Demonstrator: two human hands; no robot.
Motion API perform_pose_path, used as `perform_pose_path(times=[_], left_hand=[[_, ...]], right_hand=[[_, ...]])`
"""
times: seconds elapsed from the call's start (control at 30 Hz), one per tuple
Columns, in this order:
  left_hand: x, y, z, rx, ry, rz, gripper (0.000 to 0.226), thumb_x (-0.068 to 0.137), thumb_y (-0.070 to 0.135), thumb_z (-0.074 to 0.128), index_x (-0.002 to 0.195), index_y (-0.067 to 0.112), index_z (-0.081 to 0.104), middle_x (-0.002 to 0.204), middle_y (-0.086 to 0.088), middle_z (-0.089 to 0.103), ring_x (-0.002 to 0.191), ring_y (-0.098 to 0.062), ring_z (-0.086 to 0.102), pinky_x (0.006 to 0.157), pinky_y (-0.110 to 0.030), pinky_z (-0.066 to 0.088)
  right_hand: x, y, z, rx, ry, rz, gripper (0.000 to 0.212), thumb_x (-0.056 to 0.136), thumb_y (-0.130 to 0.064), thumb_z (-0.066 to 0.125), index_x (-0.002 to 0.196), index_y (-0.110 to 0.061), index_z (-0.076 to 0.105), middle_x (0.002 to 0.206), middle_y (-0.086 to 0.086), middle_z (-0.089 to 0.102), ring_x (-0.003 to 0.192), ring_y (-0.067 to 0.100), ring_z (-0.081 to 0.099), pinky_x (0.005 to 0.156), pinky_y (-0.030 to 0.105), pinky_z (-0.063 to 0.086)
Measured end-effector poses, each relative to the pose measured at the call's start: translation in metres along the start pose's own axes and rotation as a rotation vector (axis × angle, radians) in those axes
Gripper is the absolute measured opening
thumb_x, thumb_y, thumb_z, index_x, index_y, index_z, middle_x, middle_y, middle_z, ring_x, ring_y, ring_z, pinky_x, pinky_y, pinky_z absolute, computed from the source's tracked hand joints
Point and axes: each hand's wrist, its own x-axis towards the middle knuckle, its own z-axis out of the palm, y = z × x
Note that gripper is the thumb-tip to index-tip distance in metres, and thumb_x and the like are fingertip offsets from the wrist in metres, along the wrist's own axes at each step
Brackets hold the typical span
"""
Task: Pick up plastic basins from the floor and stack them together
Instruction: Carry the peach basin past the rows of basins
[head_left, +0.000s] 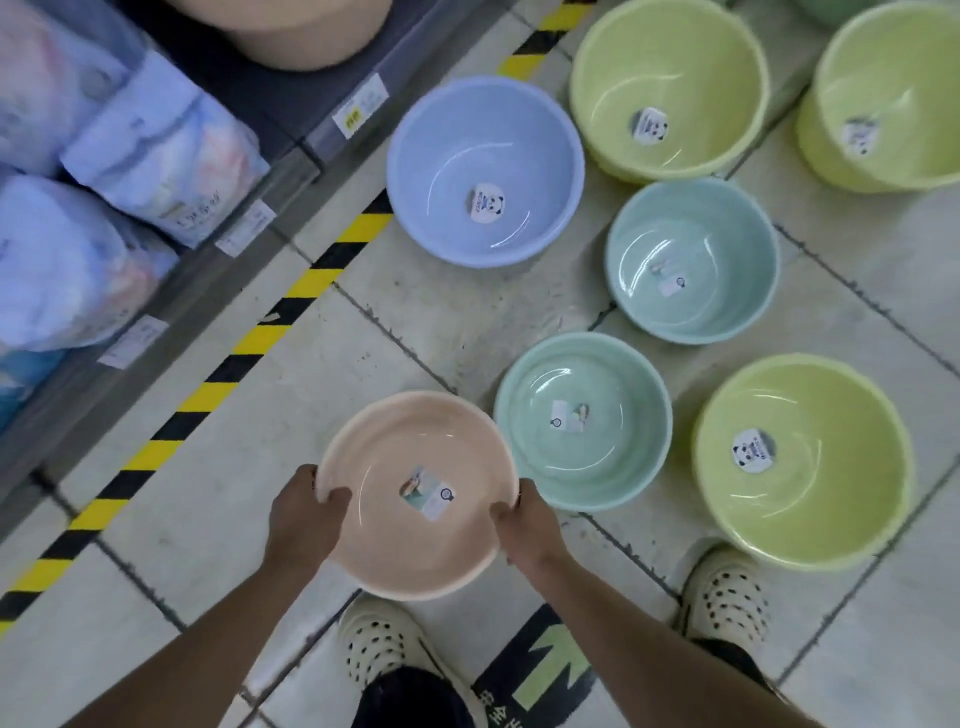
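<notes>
Closest in: standing in cream perforated clogs (376, 644) on pale floor tiles (182, 499), a green arrow marking (550, 670) painted between the feet. Reaching forward and down with both bare forearms, nearly straight.

Gripping the peach basin (415, 556) by its rim, open side up. Left hand (304, 512) clamped on the left edge, thumb hooked over into the bowl, other fingers hidden underneath. Right hand (524, 525) clamped on the right edge, fingertips curled over the lip. Label sticker (428, 491) showing on the basin floor, midway between the two sets of fingers. Cannot tell whether lifted clear of the tiles or resting on them.

Just beyond the right fingers, crowding the peach rim: a near teal basin (582, 467), touching it or all but. Farther right of those fingers, well apart: a near yellow-green basin (802, 519) with a panda sticker.

Pushing on past the fingertips: a second teal basin (693, 312), then a blue basin (485, 130) straight ahead of the left fingers, panda sticker inside. Farthest out, a far yellow-green basin (670, 52) and another yellow-green basin (888, 62) at the right edge.

Off to the left of the left fingers: yellow-and-black hazard tape (218, 384) running diagonally along the floor, then a grey shelf (260, 218) with price tags (358, 106), bagged soft packs (78, 275), and a peach tub (291, 31) up top.
</notes>
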Motion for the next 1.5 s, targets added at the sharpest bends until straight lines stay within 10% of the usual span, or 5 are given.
perform_pose_path(times=[0.33,0.67,0.93,1.5], left_hand=[[-0.15,0.257,-0.022,-0.037,-0.168,0.34,0.03,0.088,0.004,0.058,0.114,0.016,0.066,0.093,-0.008,0.059,0.084,-0.023,0.058,0.065,-0.029,0.041],[-0.324,0.475,0.114,0.131,-0.413,0.662,0.028,0.084,0.001,0.061,0.1,0.024,0.06,0.089,0.002,0.066,0.079,-0.015,0.061,0.063,-0.017,0.043],[-0.448,0.566,0.264,0.333,-0.571,0.8,0.03,0.084,0.012,0.061,0.113,0.022,0.062,0.1,-0.001,0.063,0.087,-0.018,0.063,0.068,-0.028,0.05],[-0.56,0.668,0.349,0.391,-0.622,0.86,0.023,0.087,0.013,0.059,0.107,0.019,0.069,0.091,-0.012,0.059,0.081,-0.026,0.063,0.077,-0.039,0.054]], right_hand=[[-0.146,-0.022,-0.232,0.298,0.281,-0.051,0.035,0.091,-0.01,0.051,0.126,-0.009,0.053,0.103,0.002,0.062,0.097,0.022,0.061,0.089,0.038,0.054],[-0.231,0.097,-0.482,0.557,0.548,-0.046,0.039,0.082,-0.014,0.054,0.117,-0.029,0.063,0.092,0.001,0.072,0.081,0.023,0.067,0.074,0.036,0.057],[-0.265,0.239,-0.611,0.756,0.635,0.119,0.043,0.089,-0.009,0.055,0.126,-0.029,0.058,0.089,0.01,0.07,0.057,0.021,0.06,0.041,0.025,0.047],[-0.314,0.296,-0.744,0.901,0.738,0.179,0.042,0.088,-0.007,0.054,0.128,-0.02,0.06,0.084,0.007,0.066,0.061,0.019,0.057,0.042,0.025,0.046]])
